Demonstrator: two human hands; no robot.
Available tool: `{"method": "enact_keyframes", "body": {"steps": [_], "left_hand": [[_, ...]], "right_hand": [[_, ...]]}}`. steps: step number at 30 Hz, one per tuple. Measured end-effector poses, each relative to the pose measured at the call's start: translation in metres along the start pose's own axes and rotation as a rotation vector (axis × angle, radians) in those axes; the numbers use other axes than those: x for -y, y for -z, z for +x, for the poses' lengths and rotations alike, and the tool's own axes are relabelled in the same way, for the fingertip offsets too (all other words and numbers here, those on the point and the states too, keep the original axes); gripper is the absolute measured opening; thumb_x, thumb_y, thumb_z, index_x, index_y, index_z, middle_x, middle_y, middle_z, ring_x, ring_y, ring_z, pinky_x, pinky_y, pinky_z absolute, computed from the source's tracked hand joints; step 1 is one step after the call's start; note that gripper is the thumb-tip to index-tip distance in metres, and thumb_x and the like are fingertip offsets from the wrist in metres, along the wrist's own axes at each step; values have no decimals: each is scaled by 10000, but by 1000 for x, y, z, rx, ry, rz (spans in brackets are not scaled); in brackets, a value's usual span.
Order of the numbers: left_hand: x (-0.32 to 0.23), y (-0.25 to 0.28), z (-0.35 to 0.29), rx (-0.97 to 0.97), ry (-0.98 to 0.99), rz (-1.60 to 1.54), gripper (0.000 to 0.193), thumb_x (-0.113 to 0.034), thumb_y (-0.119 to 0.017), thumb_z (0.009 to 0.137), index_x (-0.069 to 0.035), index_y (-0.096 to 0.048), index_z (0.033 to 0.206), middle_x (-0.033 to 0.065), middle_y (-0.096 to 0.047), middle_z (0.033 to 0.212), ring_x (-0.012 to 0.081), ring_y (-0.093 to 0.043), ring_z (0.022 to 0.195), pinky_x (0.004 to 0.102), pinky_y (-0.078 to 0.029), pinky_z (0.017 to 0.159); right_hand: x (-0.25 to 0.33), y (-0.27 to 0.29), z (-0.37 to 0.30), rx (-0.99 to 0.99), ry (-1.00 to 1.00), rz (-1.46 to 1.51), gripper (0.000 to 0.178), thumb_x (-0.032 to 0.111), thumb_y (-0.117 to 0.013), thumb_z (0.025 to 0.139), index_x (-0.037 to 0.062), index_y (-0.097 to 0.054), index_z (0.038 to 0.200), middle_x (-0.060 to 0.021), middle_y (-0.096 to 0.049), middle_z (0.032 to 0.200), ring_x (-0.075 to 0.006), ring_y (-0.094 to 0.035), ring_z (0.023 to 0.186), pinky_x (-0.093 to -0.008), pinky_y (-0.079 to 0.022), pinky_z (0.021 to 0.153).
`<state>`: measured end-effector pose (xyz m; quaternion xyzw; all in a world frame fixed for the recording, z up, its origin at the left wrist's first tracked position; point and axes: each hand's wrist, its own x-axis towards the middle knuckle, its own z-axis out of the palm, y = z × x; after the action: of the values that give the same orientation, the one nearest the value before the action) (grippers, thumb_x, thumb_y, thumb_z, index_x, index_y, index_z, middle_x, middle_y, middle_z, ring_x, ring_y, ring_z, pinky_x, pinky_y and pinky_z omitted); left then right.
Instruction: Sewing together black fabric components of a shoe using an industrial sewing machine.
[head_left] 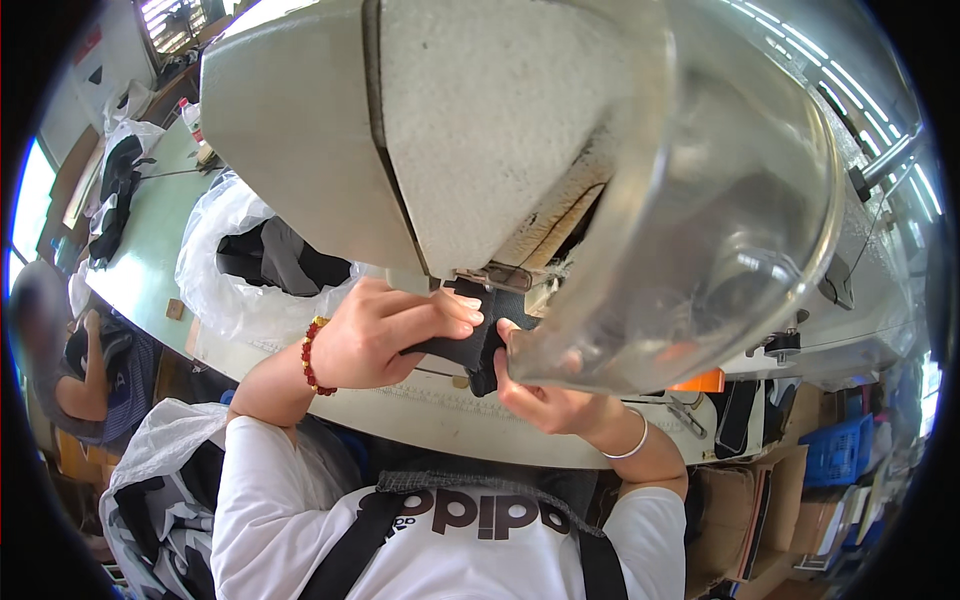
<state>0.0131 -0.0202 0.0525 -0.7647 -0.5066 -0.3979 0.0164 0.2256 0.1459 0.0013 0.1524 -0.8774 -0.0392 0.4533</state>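
Cloth (482, 338): dark and folded, on the person's side of the machine head (500, 130); its far end lies right by the metal foot (495, 277) under the machine head's lower edge. Whether the foot presses on it, I cannot tell.
Cloth's long axis: 2 directions show. 1 folded strip (484, 372) runs from below the machine head toward the person; 1 flap (445, 349) goes off leftward, roughly square to it.
Left hand (372, 335): left of the machine head's lower tip, over the flap. Its fingers are bent and laid close together on top, with hardly any gap; the thumb is mostly hidden. It seems to have hold of the flap, with the strip just right of its fingertips.
Right hand (545, 403): on the person's side of the machine head, at the strip's right edge. Thumb and forefinger are nearly closed, apparently pinching that edge, so the cloth lies left of these fingertips.
Nearer hand: the left, its fingertips closer to the machine head's foot than the right's; the strip stands between the 2 hands.
Shield (720, 210): clear, right of the machine head, its rim beside the right hand.
Table (440, 410): pale, below the machine head.
Bag (208, 265): white plastic with dark fabric inside, left of the machine head.
Orange piece (702, 381): right of and below the machine head, near a metal tool (688, 418).
Co-worker (92, 390): seated, far left of the machine head.
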Motion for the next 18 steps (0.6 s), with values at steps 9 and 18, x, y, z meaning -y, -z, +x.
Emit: {"method": "enact_keyframes", "body": {"steps": [9, 18], "left_hand": [[-18, -5, 10, 9, -131, 249, 210, 27, -690, 718, -15, -664, 922, 108, -728, 1057, 286, -759, 1006, 397, -657, 835], [-9, -7, 4, -12, -147, 189, 253, 21, -681, 692, -20, -671, 942, 106, -724, 1059, 282, -753, 938, 388, -652, 806]], "right_hand": [[1, 4, 6, 77, 92, -260, 193, -55, -756, 802, 65, -701, 943, -119, -762, 984, -247, -710, 826, -373, -629, 755], [3, 1, 13, 19, 32, -107, 144, -14, -775, 798, 51, -702, 902, -189, -715, 1045, -258, -679, 767, -360, -590, 660]]}}
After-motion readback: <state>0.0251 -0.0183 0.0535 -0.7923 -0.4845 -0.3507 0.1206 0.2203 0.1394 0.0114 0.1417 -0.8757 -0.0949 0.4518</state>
